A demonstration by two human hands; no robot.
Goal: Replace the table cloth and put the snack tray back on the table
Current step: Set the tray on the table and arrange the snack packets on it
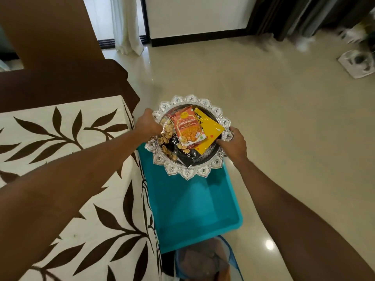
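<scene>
My left grip curls over the tray's left rim, and my right grip holds the right rim, thumb on top beside the yellow packet. The silver tray carries an orange packet on top, a black packet beneath and loose nuts on the left. It sits over the far end of a teal plastic box; I cannot tell whether it rests there or is lifted. It is just right of the table, not on it. The table wears a cream cloth with brown leaves. A mesh basket stands below the box on the glossy floor.
</scene>
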